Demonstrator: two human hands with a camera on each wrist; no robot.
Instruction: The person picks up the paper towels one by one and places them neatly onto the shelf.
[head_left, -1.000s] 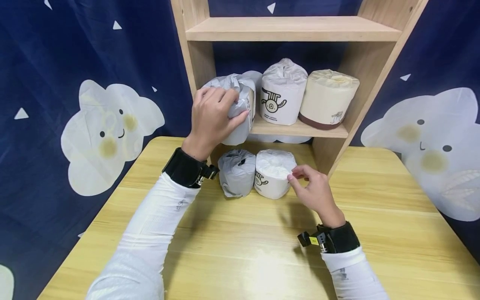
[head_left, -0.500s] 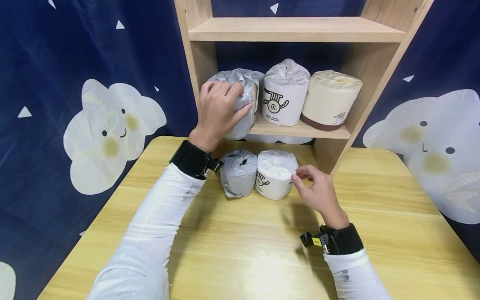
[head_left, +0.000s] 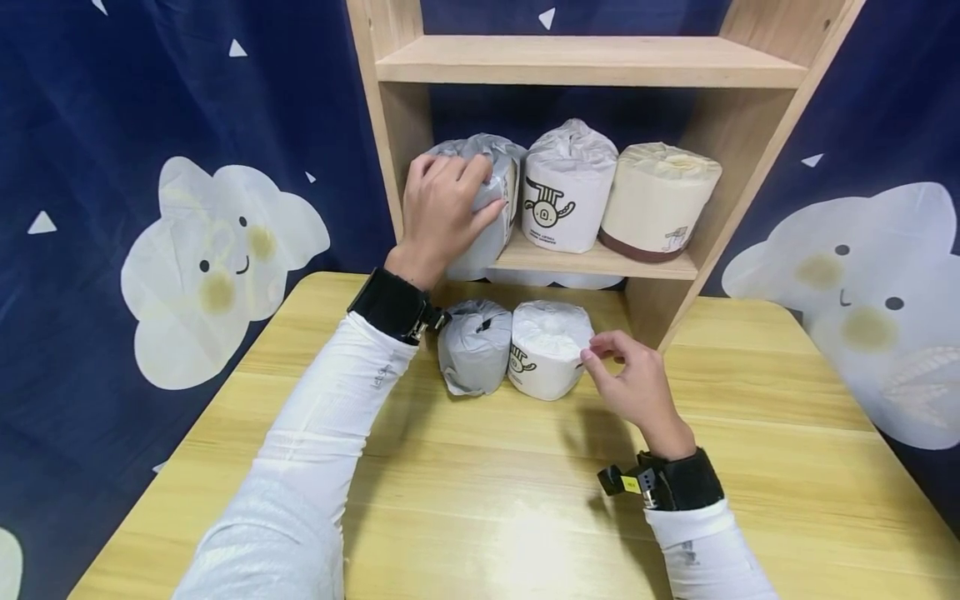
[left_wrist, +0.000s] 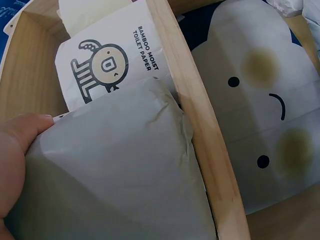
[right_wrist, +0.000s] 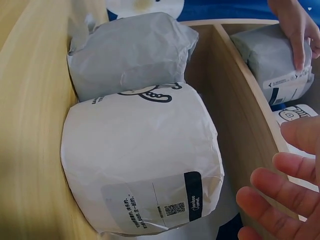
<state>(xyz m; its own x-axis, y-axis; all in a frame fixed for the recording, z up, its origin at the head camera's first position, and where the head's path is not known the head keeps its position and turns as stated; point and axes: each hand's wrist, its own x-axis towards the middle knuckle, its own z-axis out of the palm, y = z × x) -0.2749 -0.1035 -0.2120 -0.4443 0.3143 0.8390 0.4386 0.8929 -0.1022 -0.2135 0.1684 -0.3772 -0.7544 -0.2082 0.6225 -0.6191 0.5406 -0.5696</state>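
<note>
Left hand (head_left: pixel 442 208) wrapped around grey roll (head_left: pixel 491 179) at shelf's (head_left: pixel 600 260) nine o'clock end, fingers curled over top, thumb on side. Right hand (head_left: pixel 633 383), fingers loosely apart, just touching white roll (head_left: pixel 547 350) at its three o'clock on table (head_left: pixel 750 433).

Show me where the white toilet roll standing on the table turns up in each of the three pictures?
Head: white roll at centre, on the table by the right hand.
Left wrist: not in it.
Right wrist: fills the middle.
Shared landmark: the grey roll touching it.
</note>
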